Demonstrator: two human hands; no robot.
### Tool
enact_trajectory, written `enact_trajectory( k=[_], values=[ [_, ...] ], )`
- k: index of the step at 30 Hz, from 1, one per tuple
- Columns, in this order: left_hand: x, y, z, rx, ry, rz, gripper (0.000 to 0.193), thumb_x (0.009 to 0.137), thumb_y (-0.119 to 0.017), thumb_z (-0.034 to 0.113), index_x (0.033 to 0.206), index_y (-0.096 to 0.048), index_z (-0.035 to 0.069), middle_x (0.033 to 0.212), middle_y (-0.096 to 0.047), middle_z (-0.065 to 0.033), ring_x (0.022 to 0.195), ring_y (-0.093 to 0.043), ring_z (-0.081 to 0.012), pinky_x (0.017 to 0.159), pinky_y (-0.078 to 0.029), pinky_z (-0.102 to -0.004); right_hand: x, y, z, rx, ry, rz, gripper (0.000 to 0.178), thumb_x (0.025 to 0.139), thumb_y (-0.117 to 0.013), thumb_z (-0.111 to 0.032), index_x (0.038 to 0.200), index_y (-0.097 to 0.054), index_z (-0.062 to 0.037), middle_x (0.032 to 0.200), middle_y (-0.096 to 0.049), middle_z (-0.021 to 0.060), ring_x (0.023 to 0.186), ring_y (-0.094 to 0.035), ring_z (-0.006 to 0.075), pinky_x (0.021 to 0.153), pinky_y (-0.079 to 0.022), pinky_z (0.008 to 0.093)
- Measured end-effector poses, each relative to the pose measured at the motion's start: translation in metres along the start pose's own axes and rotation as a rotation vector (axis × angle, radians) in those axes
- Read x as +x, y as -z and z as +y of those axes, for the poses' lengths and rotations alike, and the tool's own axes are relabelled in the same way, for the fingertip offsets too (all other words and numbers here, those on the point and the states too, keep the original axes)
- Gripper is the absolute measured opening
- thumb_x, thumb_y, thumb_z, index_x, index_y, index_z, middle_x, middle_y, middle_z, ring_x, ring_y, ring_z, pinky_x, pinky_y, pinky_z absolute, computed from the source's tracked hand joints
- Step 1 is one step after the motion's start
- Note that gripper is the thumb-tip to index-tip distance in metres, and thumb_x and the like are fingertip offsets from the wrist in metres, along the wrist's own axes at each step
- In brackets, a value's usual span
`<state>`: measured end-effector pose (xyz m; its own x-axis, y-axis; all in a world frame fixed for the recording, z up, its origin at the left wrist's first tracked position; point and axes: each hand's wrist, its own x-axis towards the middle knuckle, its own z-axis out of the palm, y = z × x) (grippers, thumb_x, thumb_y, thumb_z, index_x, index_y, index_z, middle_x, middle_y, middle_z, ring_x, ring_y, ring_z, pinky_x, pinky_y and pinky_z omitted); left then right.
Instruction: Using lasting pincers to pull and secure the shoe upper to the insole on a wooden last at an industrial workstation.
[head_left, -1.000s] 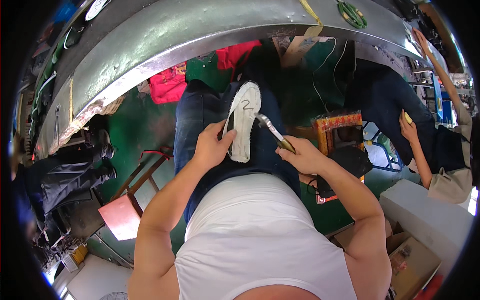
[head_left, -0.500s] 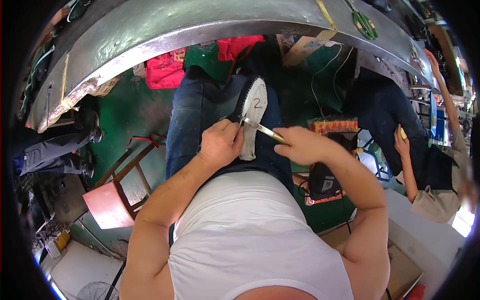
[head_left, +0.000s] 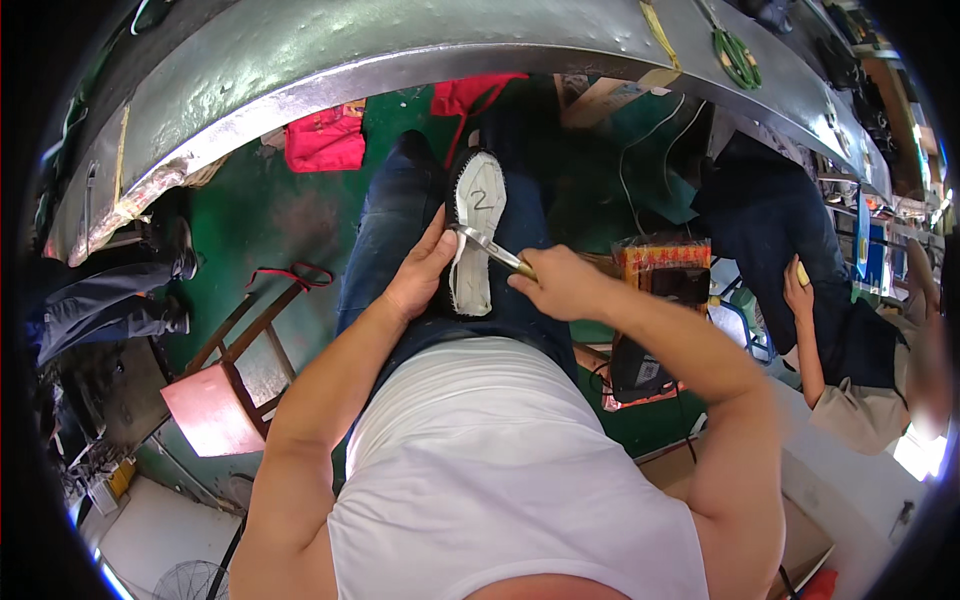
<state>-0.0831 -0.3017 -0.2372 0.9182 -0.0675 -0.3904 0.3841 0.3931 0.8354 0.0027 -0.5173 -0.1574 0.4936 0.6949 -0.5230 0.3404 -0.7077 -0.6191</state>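
A shoe with its sole side up (head_left: 484,190) lies across my lap, its pale bottom hand-marked and its dark upper showing along the left edge. Gripping its left side at the middle is my left hand (head_left: 425,270), the thumb along the edge; some fingers are hidden behind it. My right hand (head_left: 560,283) is closed around the handle of metal pincers (head_left: 484,243). Their curved head rests at the left edge of the shoe's waist, close to my left thumb.
A metal-topped workbench (head_left: 420,65) curves across the far side, with green-handled scissors (head_left: 738,60) on it. A wooden stool (head_left: 215,410) stands at left. Another person's hand (head_left: 799,285) holds something yellow at right. Red cloth (head_left: 325,140) lies on the green floor.
The shoe has shifted left and turned more upright, and the pincers have moved left with it. My left hand has gone from fingers over the bottom to gripping the side.
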Motion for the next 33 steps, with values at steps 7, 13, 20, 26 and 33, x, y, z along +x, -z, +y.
enact_trajectory(
  k=[7, 13, 20, 26, 33],
  values=[
    [0.014, -0.006, -0.015, 0.127, -0.106, 0.111, 0.075, 0.101, -0.060, 0.026, 0.160, -0.016, 0.011, 0.151, -0.042, -0.0105, 0.136, -0.040, -0.0167, 0.112, -0.031, -0.0290, -0.001, -0.025, 0.013, 0.554, -0.234, -0.115, 0.028, 0.092, -0.065, -0.028, 0.094, -0.062, -0.0003, 0.083, -0.067, 0.0206, 0.073, -0.065, 0.0391, 0.069, -0.051, 0.0451],
    [0.015, -0.014, -0.003, 0.183, -0.065, 0.130, 0.069, 0.103, -0.057, 0.024, 0.159, -0.019, 0.011, 0.152, -0.041, -0.0071, 0.137, -0.037, -0.0166, 0.113, -0.030, -0.0295, 0.017, 0.005, 0.035, -0.333, 0.250, 0.438, 0.027, 0.094, -0.062, -0.025, 0.093, -0.061, 0.0021, 0.080, -0.066, 0.0126, 0.070, -0.066, 0.0243, 0.066, -0.054, 0.0376],
    [0.016, -0.010, -0.009, 0.536, -0.205, 0.236, 0.074, 0.099, -0.059, 0.023, 0.159, -0.017, 0.009, 0.144, -0.051, -0.0195, 0.131, -0.049, -0.0234, 0.109, -0.038, -0.0309, 0.028, 0.013, 0.028, 0.620, -0.128, -0.096, 0.028, 0.097, -0.061, -0.028, 0.093, -0.062, -0.0001, 0.075, -0.065, 0.0059, 0.065, -0.062, 0.0139, 0.058, -0.049, 0.0298],
    [0.011, -0.015, 0.000, 0.651, -0.235, 0.227, 0.073, 0.099, -0.056, 0.019, 0.159, -0.015, 0.008, 0.140, -0.052, -0.0263, 0.130, -0.053, -0.0316, 0.107, -0.041, -0.0344, 0.029, -0.005, 0.019, 0.825, -0.217, -0.111, 0.028, 0.099, -0.059, -0.028, 0.087, -0.058, -0.0023, 0.071, -0.062, 0.0038, 0.060, -0.059, 0.0114, 0.055, -0.047, 0.0283],
    [0.008, -0.020, 0.010, 0.766, -0.216, 0.176, 0.073, 0.099, -0.053, 0.018, 0.158, -0.011, 0.004, 0.144, -0.046, -0.0302, 0.131, -0.050, -0.0414, 0.108, -0.040, -0.0388, 0.021, 0.004, 0.026, 0.883, -0.194, -0.135, 0.026, 0.097, -0.060, -0.026, 0.097, -0.060, 0.0003, 0.079, -0.067, 0.0055, 0.063, -0.062, 0.0109, 0.049, -0.047, 0.0268]
  ],
)
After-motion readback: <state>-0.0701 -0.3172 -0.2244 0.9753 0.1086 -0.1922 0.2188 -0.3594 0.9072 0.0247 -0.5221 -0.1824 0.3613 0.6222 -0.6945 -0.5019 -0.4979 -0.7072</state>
